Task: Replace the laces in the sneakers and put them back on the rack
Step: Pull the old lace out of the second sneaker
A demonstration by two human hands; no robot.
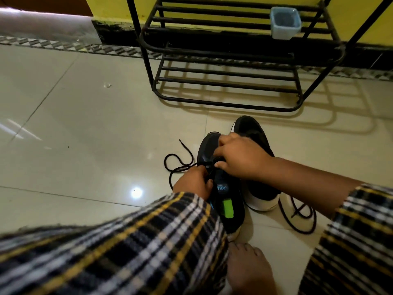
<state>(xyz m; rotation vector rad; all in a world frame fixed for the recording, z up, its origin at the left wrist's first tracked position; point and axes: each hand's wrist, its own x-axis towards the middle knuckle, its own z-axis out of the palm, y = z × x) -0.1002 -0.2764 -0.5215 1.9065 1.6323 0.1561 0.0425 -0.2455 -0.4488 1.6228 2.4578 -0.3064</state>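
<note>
Far right, a pale tub (pixel 285 22) sits on the rack (pixel 223 54). Your left hand (pixel 192 184) and right hand (pixel 240 158) pinch the lace (pixel 177 161) over the near sneaker (pixel 225 201); the second sneaker (pixel 258 145) is just right.

Two black sneakers (pixel 240 167) side by side, black laces (pixel 178 165) loose.

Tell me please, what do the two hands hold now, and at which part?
Both hands work on the black lace at the left sneaker's eyelets. The left hand pinches it near the tongue; the right hand grips it farther forward.
</note>
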